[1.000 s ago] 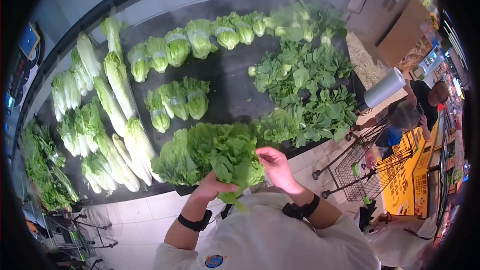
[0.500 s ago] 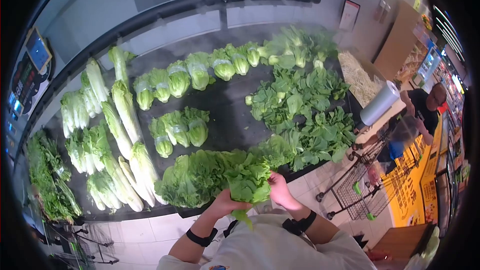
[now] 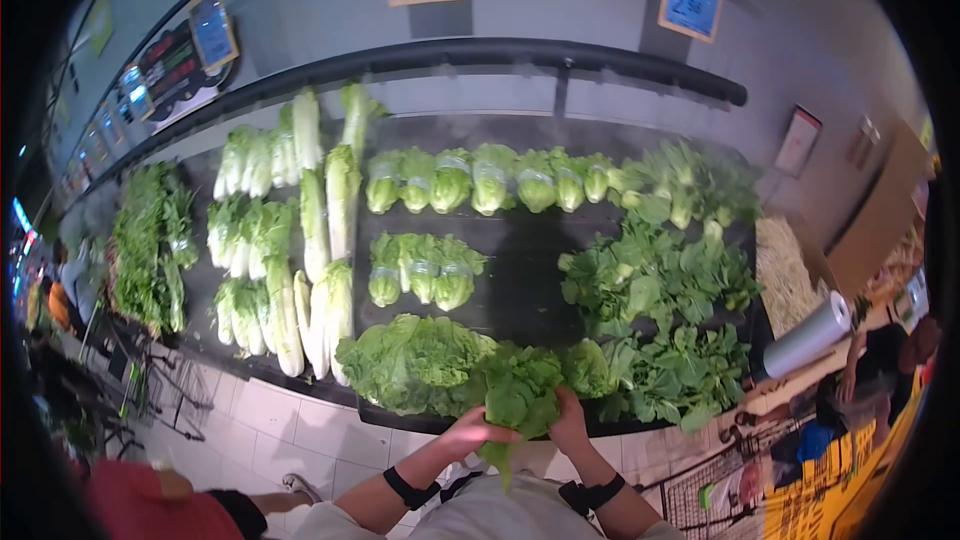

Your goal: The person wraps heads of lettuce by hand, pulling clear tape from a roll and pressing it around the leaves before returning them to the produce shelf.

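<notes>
The lettuce (image 3: 522,387) is in both hands at the lower middle of the frame, above the front edge of a black display table (image 3: 525,305). The left hand (image 3: 487,429) grasps its lower left side, and a loose leaf (image 3: 496,456) hangs down just beside the fingers. The right hand (image 3: 569,422) touches its right side; its fingers are partly hidden, so I cannot tell how firmly they close.

Left of the held lettuce lies a pile of curly greens (image 3: 410,362); to the right, dark leafy greens (image 3: 682,370) spread over the table. Small wrapped heads (image 3: 490,180) form a row across the upper middle, with a shorter row (image 3: 422,275) below it. Long pale cabbages (image 3: 342,195) lie left of centre. At the right are bean sprouts (image 3: 785,270) and a plastic roll (image 3: 808,334). A person in a red top (image 3: 150,502) is at the lower left.
</notes>
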A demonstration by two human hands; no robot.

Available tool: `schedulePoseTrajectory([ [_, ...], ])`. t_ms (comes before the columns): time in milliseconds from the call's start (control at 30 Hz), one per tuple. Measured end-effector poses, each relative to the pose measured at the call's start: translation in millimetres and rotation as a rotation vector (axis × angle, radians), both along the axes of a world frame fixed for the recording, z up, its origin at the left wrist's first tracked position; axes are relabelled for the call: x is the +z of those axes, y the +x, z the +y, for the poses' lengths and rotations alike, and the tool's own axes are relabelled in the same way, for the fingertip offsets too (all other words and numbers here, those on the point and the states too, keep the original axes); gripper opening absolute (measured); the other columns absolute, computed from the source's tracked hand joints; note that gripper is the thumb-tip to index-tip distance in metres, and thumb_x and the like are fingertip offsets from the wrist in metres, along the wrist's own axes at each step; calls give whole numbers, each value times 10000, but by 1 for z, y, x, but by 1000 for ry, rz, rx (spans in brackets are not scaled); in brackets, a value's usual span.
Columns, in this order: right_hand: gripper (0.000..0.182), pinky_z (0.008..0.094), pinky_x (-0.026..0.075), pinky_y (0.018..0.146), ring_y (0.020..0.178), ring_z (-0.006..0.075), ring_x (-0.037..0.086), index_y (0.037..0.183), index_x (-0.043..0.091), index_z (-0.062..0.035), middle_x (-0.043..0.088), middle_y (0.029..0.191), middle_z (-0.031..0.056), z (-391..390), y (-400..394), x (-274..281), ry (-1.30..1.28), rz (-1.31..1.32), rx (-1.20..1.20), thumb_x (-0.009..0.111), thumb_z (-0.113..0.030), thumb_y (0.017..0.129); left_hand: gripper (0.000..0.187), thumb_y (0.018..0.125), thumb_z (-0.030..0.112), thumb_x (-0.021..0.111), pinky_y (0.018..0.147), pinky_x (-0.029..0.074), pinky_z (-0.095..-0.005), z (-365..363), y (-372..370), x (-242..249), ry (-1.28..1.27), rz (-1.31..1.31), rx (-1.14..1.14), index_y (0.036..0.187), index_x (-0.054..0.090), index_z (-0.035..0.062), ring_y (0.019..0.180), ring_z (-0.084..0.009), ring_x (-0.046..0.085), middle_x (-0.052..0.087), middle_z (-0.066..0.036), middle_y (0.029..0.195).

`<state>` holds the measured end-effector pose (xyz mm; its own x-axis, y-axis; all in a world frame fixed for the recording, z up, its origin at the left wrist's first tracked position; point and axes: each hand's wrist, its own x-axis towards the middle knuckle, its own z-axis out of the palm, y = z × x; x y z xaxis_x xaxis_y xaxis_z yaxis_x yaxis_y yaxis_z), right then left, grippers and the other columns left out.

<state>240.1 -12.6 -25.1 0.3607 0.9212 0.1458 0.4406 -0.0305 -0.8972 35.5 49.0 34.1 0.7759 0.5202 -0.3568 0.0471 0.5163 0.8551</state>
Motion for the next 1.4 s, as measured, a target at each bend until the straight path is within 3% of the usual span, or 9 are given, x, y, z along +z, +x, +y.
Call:
schedulePoseTrajectory([
  [367,353,432,515,768,932,415,634,1070,645,-23,668,980,208,8,24,-7,142,-2,279,713,-113,735,376,801,73,722,880,481,-305,-30,3,-20,51,-36,102,1156,621,-1,990,-139,604,657,-38,1061],
  [433,456,331,485,921,1081,194,617,1221,579,-24,650,1185,111,12,35,-15,141,1,479,729,-54,792,369,800,91,721,874,485,-302,-31,5,-18,90,-25,98,1146,629,5,967,-138,615,669,-41,1042],
  [600,429,329,474,953,1115,158,580,1234,591,-25,628,1224,80,16,24,35,5,583,557,713,-118,833,350,784,106,739,850,501,-303,-34,8,-4,217,27,114,1112,652,20,924,-129,620,682,-39,1007],
  [700,382,309,492,918,1071,138,586,1242,585,-27,622,1220,58,15,27,54,55,438,683,665,-77,872,384,765,100,758,857,500,-306,-33,12,4,184,-47,116,1126,654,24,938,-128,613,680,-38,1035],
  [933,522,330,399,1040,1235,176,499,1362,474,-25,553,1329,106,15,19,76,94,206,685,638,-51,867,476,725,65,746,852,488,-304,-27,6,20,20,-11,163,1169,595,-15,942,-171,625,664,-64,1038],
  [1033,416,356,415,1000,1192,242,535,1275,527,-4,580,1260,148,23,24,54,9,287,618,625,-74,877,436,738,72,737,859,474,-294,-24,4,21,-22,-30,236,1148,614,-12,955,-163,622,671,-68,1039],
  [1100,267,390,439,923,1084,317,565,1132,580,11,592,1152,186,31,32,39,56,-291,481,609,-96,890,449,739,65,721,871,474,-300,-20,3,22,-40,-21,253,1164,601,-16,963,-172,621,665,-72,1044],
  [1167,178,420,454,845,948,370,572,1025,586,32,591,1042,212,29,32,41,217,-312,458,575,-80,888,465,744,60,709,882,475,-306,-16,-1,18,-64,-133,288,1185,587,-22,973,-180,621,658,-79,1075],
  [1400,335,280,486,832,987,119,616,1245,566,-11,656,1134,95,29,23,46,-89,94,512,593,-77,917,481,767,70,682,860,496,-318,-5,-8,22,-198,-148,227,1220,552,-27,978,-191,621,644,-89,1086],
])
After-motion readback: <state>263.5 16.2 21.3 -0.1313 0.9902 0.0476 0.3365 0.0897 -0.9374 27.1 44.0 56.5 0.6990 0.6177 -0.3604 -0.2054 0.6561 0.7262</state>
